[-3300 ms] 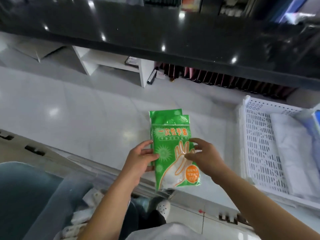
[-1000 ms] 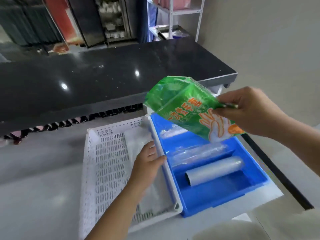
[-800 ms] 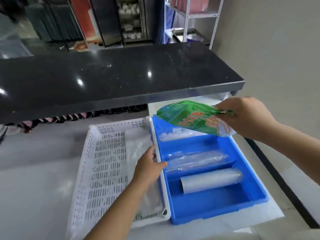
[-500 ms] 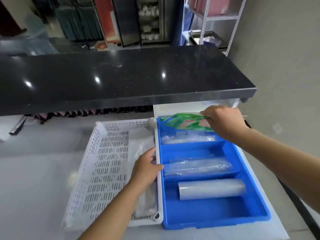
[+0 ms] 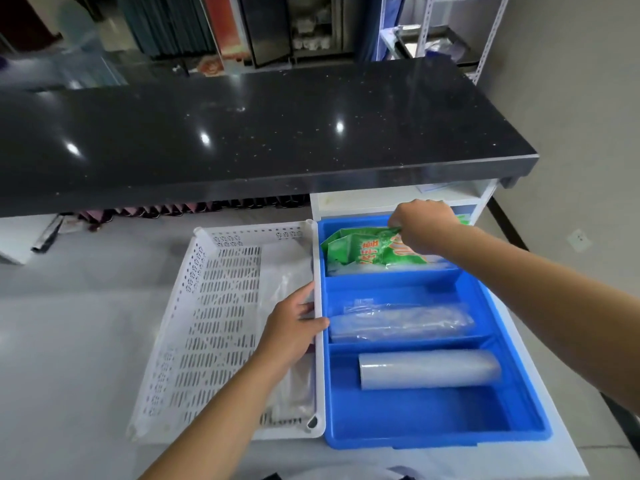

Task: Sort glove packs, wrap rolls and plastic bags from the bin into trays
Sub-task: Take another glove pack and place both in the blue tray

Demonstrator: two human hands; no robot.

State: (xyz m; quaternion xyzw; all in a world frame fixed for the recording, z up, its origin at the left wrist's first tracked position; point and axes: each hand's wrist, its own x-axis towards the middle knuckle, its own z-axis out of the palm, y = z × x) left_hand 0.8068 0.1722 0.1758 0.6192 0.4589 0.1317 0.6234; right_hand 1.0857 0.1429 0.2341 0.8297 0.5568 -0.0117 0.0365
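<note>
Black speckled countertop (image 5: 242,133) runs across the far side, glossy, with light spots on it. Below and nearer lies a pale grey work surface (image 5: 69,341) with two trays side by side, their walls touching.

Left: white perforated tray (image 5: 207,306). Clear plastic bags (image 5: 287,278) lie flat along its right side.

Right: blue tray (image 5: 519,410), split by cross walls into three compartments.
- Far compartment: green glove pack (image 5: 363,251), printed side up, tilted, its lower part resting on a clear packet (image 5: 346,270) that is already in there.
- Middle compartment: a roll in a clear wrapper (image 5: 401,322), lying crosswise.
- Near compartment: a bare wrap roll (image 5: 429,374), lying crosswise, translucent white.

Right hand (image 5: 422,223) is over the far compartment, fingers curled, pinching the upper edge of the glove pack. That edge is crumpled in the pinch.

Left hand (image 5: 294,330) is at the wall where the two trays meet, beside the middle compartment. It grips the white tray's right rim, with the thumb across the rim toward the blue side and the fingers on the white side above the plastic bags.
</note>
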